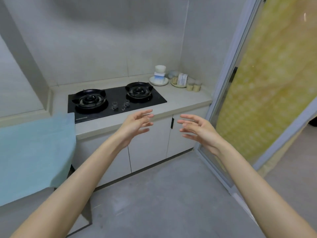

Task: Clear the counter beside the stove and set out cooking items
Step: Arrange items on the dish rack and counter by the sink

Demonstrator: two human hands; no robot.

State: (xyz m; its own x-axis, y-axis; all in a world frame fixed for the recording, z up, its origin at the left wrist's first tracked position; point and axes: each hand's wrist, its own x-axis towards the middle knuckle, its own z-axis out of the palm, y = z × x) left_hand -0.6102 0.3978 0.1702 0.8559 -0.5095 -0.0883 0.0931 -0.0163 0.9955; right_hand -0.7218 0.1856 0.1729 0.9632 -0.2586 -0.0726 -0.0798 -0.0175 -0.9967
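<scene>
A black two-burner stove (116,102) is set into the pale counter (185,98). In the counter's back right corner stand a white plate (158,81) with a small box and a white cup (160,68) stacked on it, a second plate (178,85) carrying jars and a carton, and two small jars (193,86) of pale grains. My left hand (137,124) and my right hand (197,127) hover in front of the counter edge with fingers spread, palms facing each other, holding nothing.
A table with a light blue cloth (34,152) stands at the left, close to the counter. White cabinet doors (151,143) sit below the counter. A sliding door with yellow patterned film (267,86) stands at the right. Grey floor lies underneath.
</scene>
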